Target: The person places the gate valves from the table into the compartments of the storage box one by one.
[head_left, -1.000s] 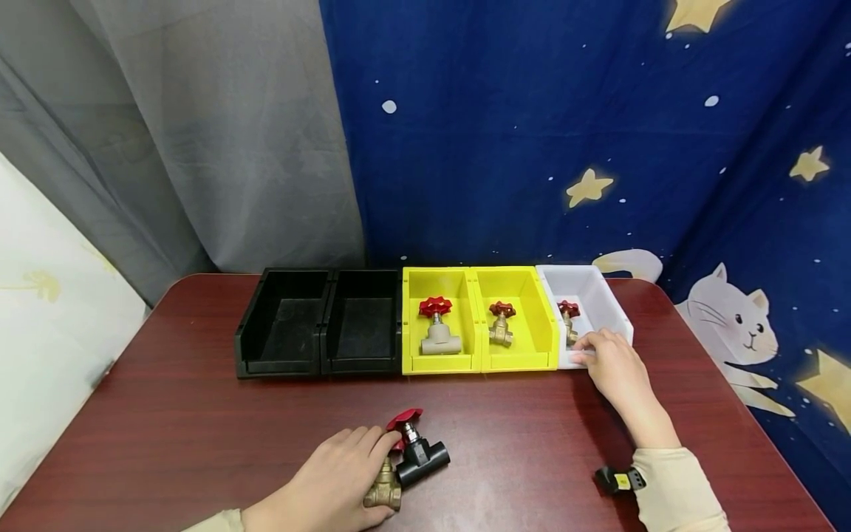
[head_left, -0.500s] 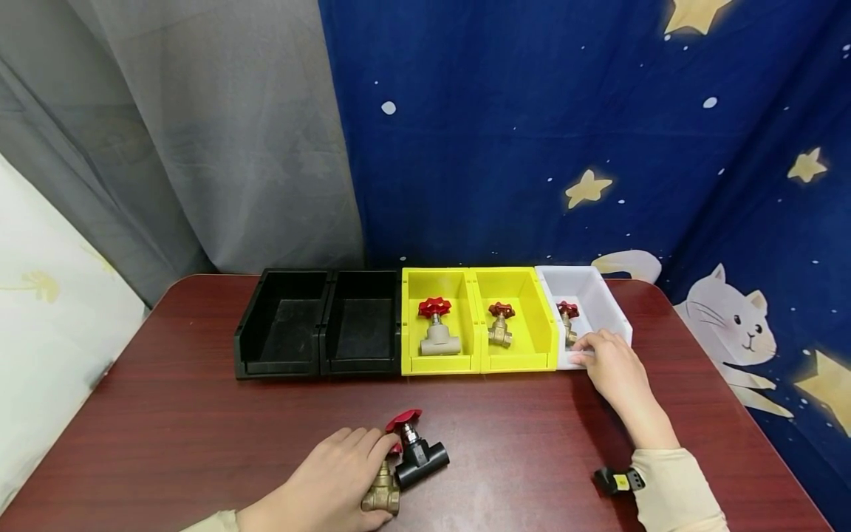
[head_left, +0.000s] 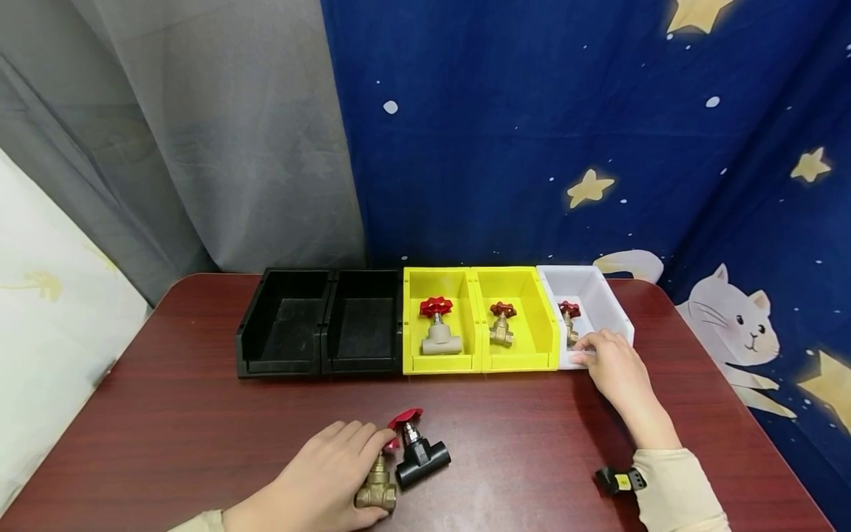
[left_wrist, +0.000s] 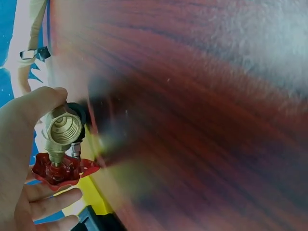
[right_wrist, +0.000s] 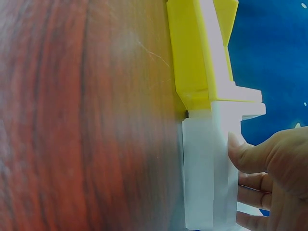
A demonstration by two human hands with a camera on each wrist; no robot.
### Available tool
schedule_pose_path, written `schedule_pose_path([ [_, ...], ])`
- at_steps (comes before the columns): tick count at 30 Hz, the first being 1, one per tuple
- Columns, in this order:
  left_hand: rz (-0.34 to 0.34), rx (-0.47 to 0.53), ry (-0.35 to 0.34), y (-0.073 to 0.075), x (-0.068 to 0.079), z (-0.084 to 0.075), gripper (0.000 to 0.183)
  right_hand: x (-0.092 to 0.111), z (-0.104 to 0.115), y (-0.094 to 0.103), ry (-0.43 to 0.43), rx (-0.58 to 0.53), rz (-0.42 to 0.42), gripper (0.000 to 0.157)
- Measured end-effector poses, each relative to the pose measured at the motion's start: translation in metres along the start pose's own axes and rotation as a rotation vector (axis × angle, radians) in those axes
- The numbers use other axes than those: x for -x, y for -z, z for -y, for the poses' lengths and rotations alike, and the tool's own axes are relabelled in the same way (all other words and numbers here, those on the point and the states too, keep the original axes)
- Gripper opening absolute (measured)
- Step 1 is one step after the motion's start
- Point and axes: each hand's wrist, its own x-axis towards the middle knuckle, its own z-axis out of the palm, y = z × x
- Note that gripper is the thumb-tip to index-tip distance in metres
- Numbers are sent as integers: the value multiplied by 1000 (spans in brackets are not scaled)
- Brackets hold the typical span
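Note:
My left hand (head_left: 332,469) holds a brass gate valve (head_left: 377,489) with a red handwheel; in the left wrist view the thumb lies against the brass valve (left_wrist: 62,127), fingers behind its handwheel. Just right of it a black tee-shaped valve (head_left: 422,462) with a red handwheel lies on the table. My right hand (head_left: 614,369) is at the front lip of the white bin (head_left: 608,307), thumb touching the rim (right_wrist: 226,159) and other fingertips hidden inside. A small brass valve (head_left: 569,325) with a dark red handwheel stands beside those fingers; whether they touch it is hidden.
Left of the white bin, the row has two yellow bins, one with a grey valve (head_left: 440,340), the other with a small brass valve (head_left: 501,332). Two black bins (head_left: 279,367) stand at the left end. Curtains (head_left: 499,148) hang behind the table (head_left: 199,428).
My left hand has shifted slightly left with the brass gate valve, widening the gap to the black valve. The right hand stays at the white bin.

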Motion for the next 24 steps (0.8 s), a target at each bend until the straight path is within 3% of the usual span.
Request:
schedule_pose_path([
  [9,-57,-17,-18,9,-7,8,82,0,0,0,13,-5,-13,11],
  [18,22,-21,2,23,-16,18,79,0,0,0,12,-8,-14,10],
  [24,34,-21,21,27,-17,28,77,0,0,0,11,-7,-13,9],
])
